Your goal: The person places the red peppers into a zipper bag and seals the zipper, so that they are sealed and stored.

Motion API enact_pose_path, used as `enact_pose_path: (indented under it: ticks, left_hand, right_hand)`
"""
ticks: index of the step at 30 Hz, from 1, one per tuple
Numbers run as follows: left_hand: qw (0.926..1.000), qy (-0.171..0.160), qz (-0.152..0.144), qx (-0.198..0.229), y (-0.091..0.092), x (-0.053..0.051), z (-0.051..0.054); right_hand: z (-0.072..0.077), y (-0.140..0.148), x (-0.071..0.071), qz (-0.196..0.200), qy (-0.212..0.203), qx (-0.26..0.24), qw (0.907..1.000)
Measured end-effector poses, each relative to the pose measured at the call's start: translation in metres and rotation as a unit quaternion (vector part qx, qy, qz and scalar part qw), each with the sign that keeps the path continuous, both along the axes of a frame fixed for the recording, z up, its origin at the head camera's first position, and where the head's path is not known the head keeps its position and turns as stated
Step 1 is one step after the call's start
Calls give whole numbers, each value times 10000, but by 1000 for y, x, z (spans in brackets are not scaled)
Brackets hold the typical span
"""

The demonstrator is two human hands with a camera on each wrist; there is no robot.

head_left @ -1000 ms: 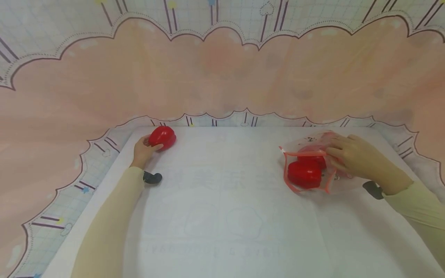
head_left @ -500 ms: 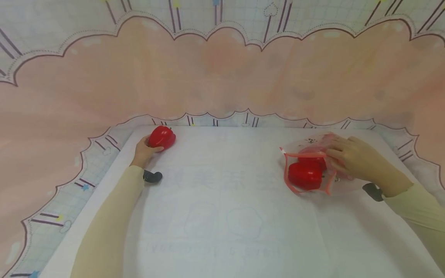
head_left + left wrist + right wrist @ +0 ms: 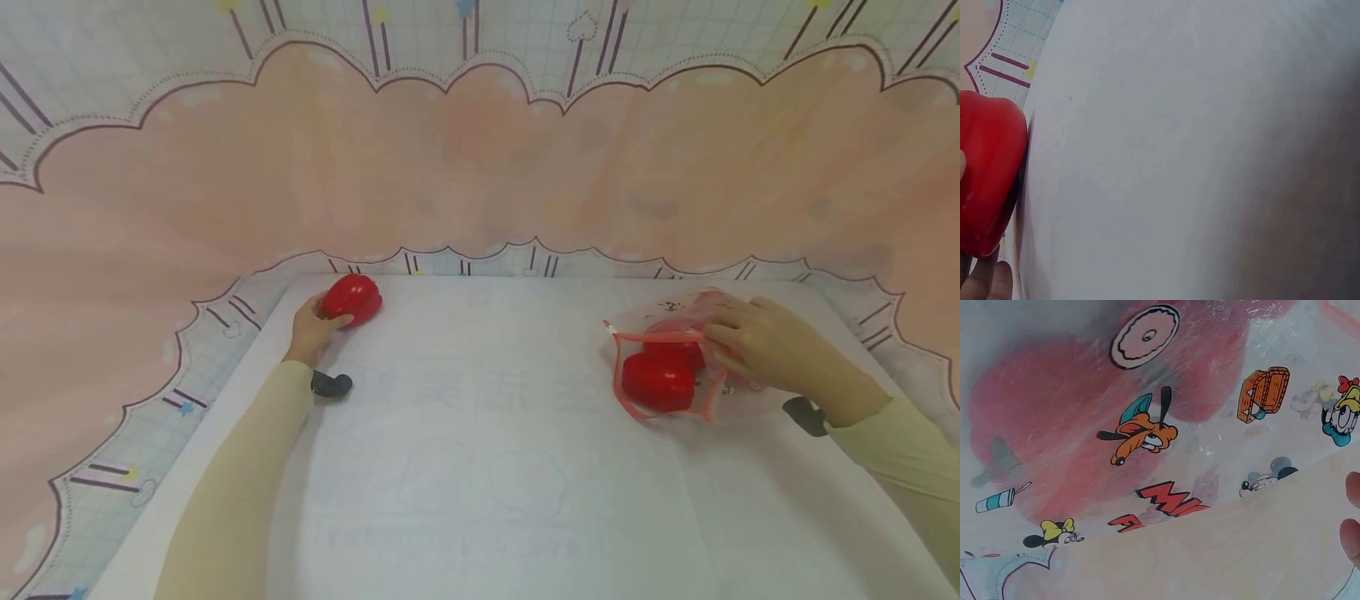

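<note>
At the far left of the table, my left hand (image 3: 307,330) grips a red bell pepper (image 3: 354,299) from its near left side. Only part of that bell pepper (image 3: 988,169) and a few fingertips show in the left wrist view. On the right, my right hand (image 3: 768,343) holds the upper edge of a clear zip bag (image 3: 671,308) with red trim. The bag lies on its side, its mouth gaping toward the middle. A red bell pepper (image 3: 658,383) sits at the mouth, with more red behind it. The right wrist view shows the bag's printed film (image 3: 1222,450) over blurred red shapes.
A white sheet (image 3: 480,433) with faint drawings and mirrored lettering covers the table. Behind and along the left side hangs a peach patterned cloth (image 3: 480,167). A dark strap end (image 3: 332,384) sticks out from my left wrist, another (image 3: 806,415) from my right.
</note>
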State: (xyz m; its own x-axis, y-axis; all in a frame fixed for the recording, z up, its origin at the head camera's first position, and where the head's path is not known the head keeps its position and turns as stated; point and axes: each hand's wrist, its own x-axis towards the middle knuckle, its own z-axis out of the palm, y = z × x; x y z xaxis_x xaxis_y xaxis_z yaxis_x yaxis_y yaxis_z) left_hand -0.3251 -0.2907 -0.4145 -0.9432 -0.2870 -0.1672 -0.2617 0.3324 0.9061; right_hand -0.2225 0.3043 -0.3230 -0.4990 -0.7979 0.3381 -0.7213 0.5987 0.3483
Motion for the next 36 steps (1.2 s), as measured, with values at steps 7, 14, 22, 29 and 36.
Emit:
enact_pose_path:
  ticks: [7, 14, 22, 29, 36]
  left_hand:
    - [9997, 230, 53, 23, -2, 1, -1]
    - [9989, 445, 67, -143, -3, 1, -1]
    - [9985, 490, -45, -229, -7, 2, -1]
    - [9977, 618, -267, -80, -7, 4, 2]
    - [9975, 504, -471, -132, -3, 6, 4]
  right_hand:
    - [0, 0, -1, 42, -23, -1, 10000]
    - [2, 0, -1, -1, -66, 3, 10000]
    - [3, 0, -2, 154, 19, -44, 9999]
    - [3, 1, -2, 145, -22, -34, 9999]
    - [3, 0, -2, 53, -42, -43, 10000]
